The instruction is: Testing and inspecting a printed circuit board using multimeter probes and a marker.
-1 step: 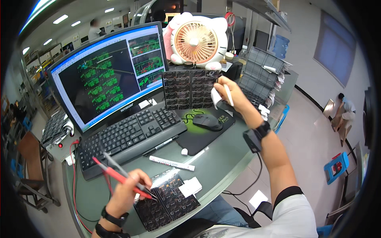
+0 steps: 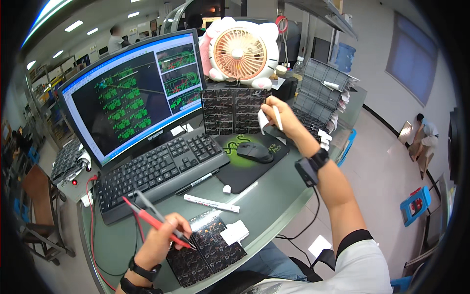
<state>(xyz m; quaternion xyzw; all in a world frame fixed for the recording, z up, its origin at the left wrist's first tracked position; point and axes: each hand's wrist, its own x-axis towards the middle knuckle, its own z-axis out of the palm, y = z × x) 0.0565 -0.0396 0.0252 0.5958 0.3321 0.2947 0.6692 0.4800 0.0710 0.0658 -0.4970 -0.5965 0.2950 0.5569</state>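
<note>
My left hand (image 2: 164, 240) is closed round a red test probe (image 2: 149, 219) and a grey one beside it. Their tips point down at a dark circuit board panel (image 2: 208, 255) lying near the desk's front edge, and seem to touch it. White paper slips (image 2: 235, 232) lie on that panel's right side. My right hand (image 2: 284, 116) pinches a slim white pen-like stick (image 2: 277, 118). A curled white strip (image 2: 263, 121) hangs by its fingers. This hand is at the right edge of a second dark circuit board panel (image 2: 235, 112), propped upright behind the mouse.
A monitor (image 2: 132, 93) and keyboard (image 2: 161, 169) fill the left. A mouse (image 2: 254, 151) rests on a black-green pad. A white marker (image 2: 211, 203) and pens lie nearby. Behind stand a fan (image 2: 240, 51) and a rack of panels (image 2: 320, 90). Another person (image 2: 426, 142) bends far right.
Both hands have shifted only slightly: my left hand a little right and down, my right hand a little left. Each still holds the same things.
</note>
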